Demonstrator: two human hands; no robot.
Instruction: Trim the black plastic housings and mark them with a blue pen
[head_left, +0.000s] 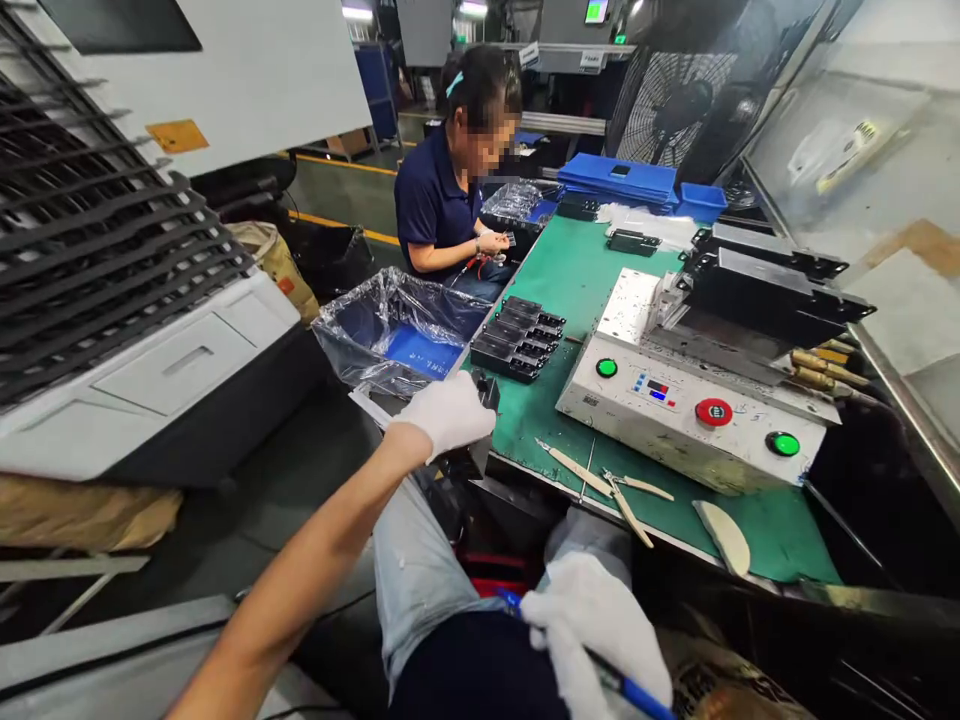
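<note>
My left hand (446, 415), in a white glove, is closed around a black plastic part (471, 460) beside the table's left edge. Most of that part is covered by the fingers. My right hand (607, 630), also gloved, rests low over my lap with its fingers wrapped round a blue pen-shaped tool (639, 697). The tool's exact kind cannot be made out. Beyond the left hand, several black plastic parts (517, 340) lie in a row on the green table (559, 280). A box lined with clear plastic (424, 345) stands just left of them.
A white machine (690, 400) with green and red buttons carries black parts (780, 290). Cutting pliers (626, 495), a knife (574, 465) and a curved cream-coloured piece (721, 537) lie at the near edge. A co-worker (454, 190) sits at the far left side, handling a small part.
</note>
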